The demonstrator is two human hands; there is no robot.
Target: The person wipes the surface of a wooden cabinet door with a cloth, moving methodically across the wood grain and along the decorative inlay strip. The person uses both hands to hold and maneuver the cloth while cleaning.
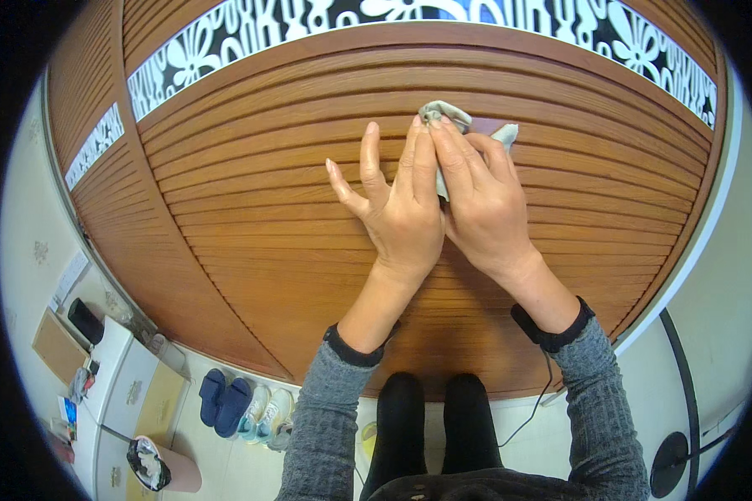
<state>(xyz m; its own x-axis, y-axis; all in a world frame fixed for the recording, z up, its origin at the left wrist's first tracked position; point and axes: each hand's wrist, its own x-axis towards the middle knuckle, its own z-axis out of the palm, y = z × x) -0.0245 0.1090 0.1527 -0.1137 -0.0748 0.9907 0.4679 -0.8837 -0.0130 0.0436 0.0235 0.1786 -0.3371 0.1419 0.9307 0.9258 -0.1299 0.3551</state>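
Note:
A pale grey-green cloth is bunched up against the slatted brown door, under the fingertips of both hands. My right hand grips it, and a corner of the cloth sticks out past the outer fingers. Touching the right hand, my left hand has its index and middle fingertips on the bunched part. Its ring and little fingers are spread away to the left. Both palms hide much of the cloth. Across the door's upper part runs a black-and-white floral panel.
At lower left stand a white drawer cabinet and a pink bin with a black liner. Navy slippers and light sneakers line the door's base. A thin cable hangs by the right sleeve, and a black round base is at lower right.

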